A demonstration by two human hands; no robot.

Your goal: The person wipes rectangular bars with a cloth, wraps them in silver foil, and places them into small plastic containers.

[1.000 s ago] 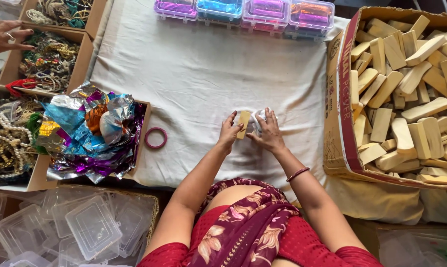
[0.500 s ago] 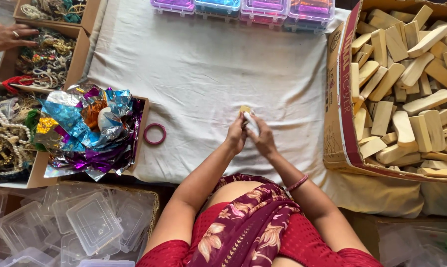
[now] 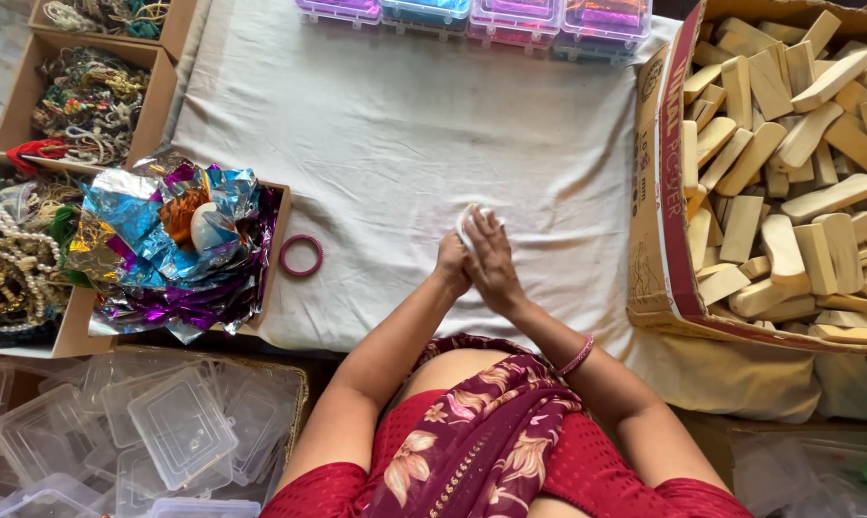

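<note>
hands: my left hand [image 3: 450,271] and right hand [image 3: 491,264] are pressed together palm to palm at centre frame, clamping a small white wrapped piece [image 3: 471,219] whose top pokes out above the fingertips; can't tell what's inside the wrap
surface: white cloth [image 3: 395,134] under the hands, the piece is held just above it
big box, 3 o'clock: brown cardboard carton [image 3: 659,192] with a red band and print on its side flap, open top, full of pale wooden blocks [image 3: 788,173] piled loose
lidded cases, 12 o'clock: row of clear plastic cases [image 3: 472,14] along the cloth's far edge, contents purple, blue, pink and orange
foil box, 9 o'clock: shallow cardboard tray [image 3: 278,221] heaped with crumpled shiny foil sheets [image 3: 165,240] in blue, purple, silver and gold
ring: pink bangle [image 3: 301,255] flat on the cloth, just beside the foil tray, well apart from my hands
jewellery boxes, 10 o'clock: open cardboard boxes [image 3: 11,105] holding tangled beads and chains; pearl strands [image 3: 2,278] in the lower one
clear tubs, 7 o'clock: stack of small see-through plastic boxes [image 3: 179,427] with lids, no contents I can see
wrist: red bracelet [image 3: 576,356] on my right wrist
</note>
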